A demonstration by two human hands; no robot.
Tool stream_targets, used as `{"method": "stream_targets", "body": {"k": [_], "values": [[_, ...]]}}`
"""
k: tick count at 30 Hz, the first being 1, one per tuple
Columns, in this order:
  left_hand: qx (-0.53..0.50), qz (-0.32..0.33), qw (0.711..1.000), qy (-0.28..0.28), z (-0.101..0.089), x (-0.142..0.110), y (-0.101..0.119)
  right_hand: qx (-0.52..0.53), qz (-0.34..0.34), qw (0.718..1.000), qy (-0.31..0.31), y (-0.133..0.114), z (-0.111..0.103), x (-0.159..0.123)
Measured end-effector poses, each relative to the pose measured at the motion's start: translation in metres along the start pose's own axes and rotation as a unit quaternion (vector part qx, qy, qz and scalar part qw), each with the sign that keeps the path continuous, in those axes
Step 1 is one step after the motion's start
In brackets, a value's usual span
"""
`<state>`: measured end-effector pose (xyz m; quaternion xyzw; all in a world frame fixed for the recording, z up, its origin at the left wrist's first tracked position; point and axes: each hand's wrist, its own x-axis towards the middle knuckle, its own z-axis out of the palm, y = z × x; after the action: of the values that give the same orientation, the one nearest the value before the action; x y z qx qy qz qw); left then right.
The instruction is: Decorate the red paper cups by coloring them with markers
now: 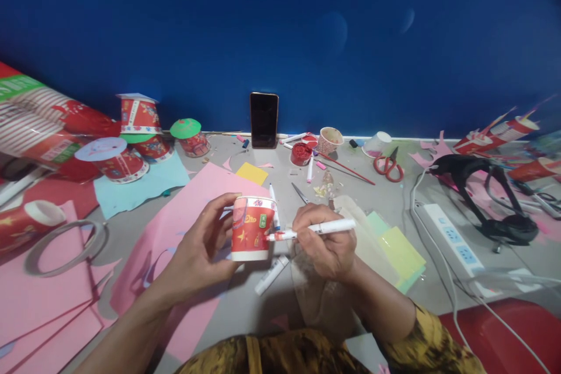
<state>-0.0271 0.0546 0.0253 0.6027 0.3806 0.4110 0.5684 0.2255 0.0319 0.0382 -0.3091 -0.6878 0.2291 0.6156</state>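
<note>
My left hand (204,245) grips a red paper cup (249,234) by its left side, thumb near the white lower rim and fingers by the upper one. The cup carries a gold star, a green label and a white patterned band. In my right hand (326,239) is a white marker pen (331,226), held like a pencil. Its red tip points left and meets the cup's right side, or lies very close to it. Below the cup, a white marker (272,274) lies on the table. A blue-tipped marker (274,204) lies partly behind the cup.
Large pink paper (210,187) spreads under my left arm. Decorated cups (114,160) stand at the left, near a tape roll (65,248). A phone (264,121) leans on the blue wall. Scissors (388,166), a power strip (456,242) and a black strap frame (482,193) are at the right.
</note>
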Motion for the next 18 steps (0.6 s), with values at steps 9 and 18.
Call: {"method": "stream_targets", "body": {"k": [9,18], "values": [[0.0,0.016,1.0,0.002,-0.002,0.0,-0.001,-0.009,-0.016,1.0,-0.024,-0.001,-0.001,0.002],[-0.001,0.044,0.999,0.009,-0.002,-0.003,-0.013,-0.007,-0.009,1.0,-0.029,-0.002,-0.001,0.002]]}}
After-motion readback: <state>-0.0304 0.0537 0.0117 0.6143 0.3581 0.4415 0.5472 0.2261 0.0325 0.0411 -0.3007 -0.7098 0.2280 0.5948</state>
